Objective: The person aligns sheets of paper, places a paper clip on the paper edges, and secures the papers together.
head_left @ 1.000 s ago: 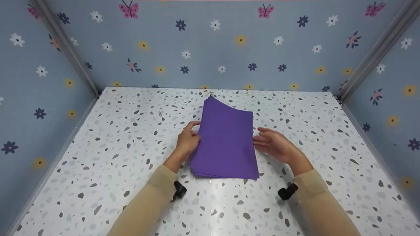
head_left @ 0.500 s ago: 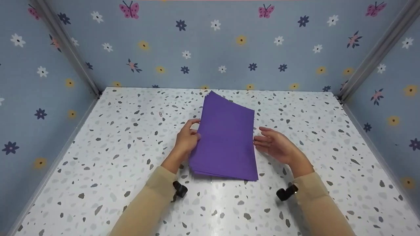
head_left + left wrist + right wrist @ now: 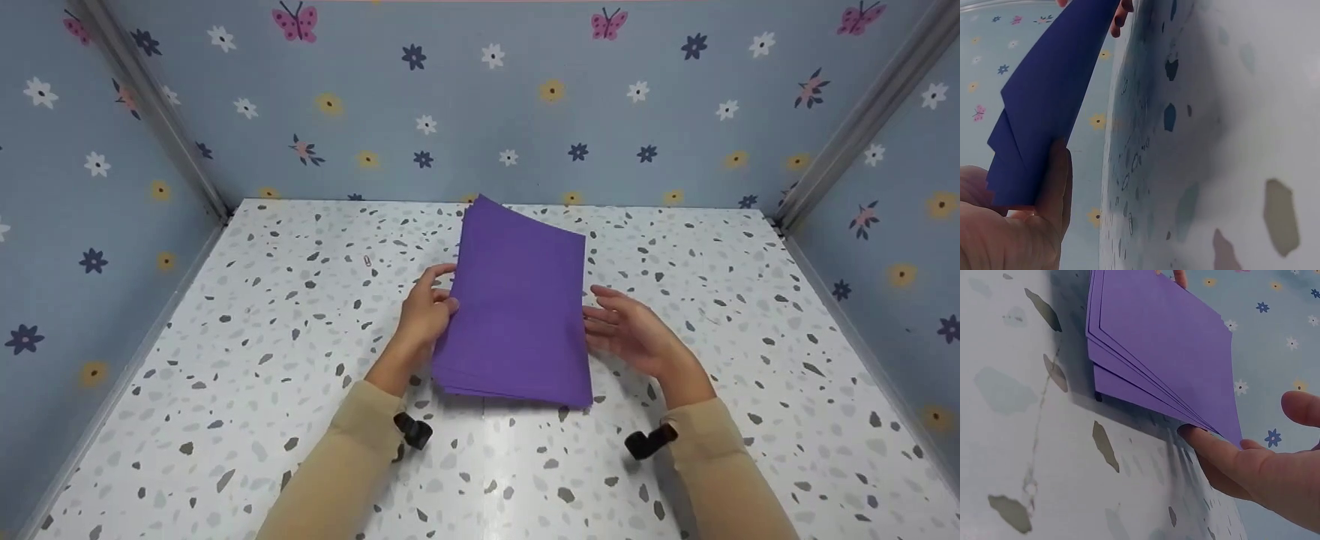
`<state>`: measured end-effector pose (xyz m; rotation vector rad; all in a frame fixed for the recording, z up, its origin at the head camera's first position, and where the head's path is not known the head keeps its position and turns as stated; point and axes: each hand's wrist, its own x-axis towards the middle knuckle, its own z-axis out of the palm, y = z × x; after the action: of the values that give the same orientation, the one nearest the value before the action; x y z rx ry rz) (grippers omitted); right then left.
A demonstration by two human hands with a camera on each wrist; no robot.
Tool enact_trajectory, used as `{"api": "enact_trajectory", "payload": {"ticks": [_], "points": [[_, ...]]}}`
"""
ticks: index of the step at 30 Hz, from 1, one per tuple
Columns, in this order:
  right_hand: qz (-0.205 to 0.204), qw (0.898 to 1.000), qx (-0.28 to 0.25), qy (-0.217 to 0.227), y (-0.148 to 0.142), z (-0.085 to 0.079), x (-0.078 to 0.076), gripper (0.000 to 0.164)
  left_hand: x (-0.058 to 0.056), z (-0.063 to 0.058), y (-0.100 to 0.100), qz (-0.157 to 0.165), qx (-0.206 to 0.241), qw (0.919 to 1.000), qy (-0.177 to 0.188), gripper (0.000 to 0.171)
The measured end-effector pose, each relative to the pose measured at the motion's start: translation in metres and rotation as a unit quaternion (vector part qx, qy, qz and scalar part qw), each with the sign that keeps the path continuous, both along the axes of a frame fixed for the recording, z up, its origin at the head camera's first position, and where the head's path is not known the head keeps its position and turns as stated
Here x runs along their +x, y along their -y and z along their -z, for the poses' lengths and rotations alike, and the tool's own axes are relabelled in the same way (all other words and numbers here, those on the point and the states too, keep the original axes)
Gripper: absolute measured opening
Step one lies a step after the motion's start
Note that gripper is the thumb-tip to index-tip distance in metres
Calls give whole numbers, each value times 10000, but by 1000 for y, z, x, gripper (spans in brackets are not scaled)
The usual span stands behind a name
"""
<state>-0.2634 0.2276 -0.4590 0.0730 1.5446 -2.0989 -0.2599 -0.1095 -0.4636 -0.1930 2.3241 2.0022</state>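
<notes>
A stack of purple paper sheets (image 3: pixel 517 307) is held tilted over the speckled table, its sheets slightly fanned at the near left corner. My left hand (image 3: pixel 426 315) grips the stack's left edge, the thumb on top and fingers beneath; in the left wrist view the sheets (image 3: pixel 1053 84) run up from between thumb and fingers. At the opposite edge is my right hand (image 3: pixel 637 330). Its fingers are fairly straight and touch the edge from the side and below, while the thumb stands apart. The right wrist view shows layered sheet edges (image 3: pixel 1151 391) and the fingertips (image 3: pixel 1190 433) under one edge.
A small paper clip (image 3: pixel 367 261) lies on the white speckled table (image 3: pixel 300 360), left of the stack. Blue flower-patterned walls (image 3: pixel 480 105) close in the back and both sides. A dark wrist camera (image 3: pixel 414 430) sits on the left sleeve, another camera (image 3: pixel 651 441) on the right.
The stack's far end has risen and shifted away from me, with its far edge bending differently. My left hand has moved slightly forward with it; my right hand keeps beside the right edge.
</notes>
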Motion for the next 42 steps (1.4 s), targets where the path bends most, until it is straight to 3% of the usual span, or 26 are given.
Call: {"api": "enact_trajectory", "payload": {"ticks": [16,42], "points": [[294,9988,166,-342,11,-9,-4,65,2,-10,1,-71,309,9993,-185,57],[724,9898,808,-926,29,-15,-3,64,5,-6,1,-253,369,9983,-369,58]]}}
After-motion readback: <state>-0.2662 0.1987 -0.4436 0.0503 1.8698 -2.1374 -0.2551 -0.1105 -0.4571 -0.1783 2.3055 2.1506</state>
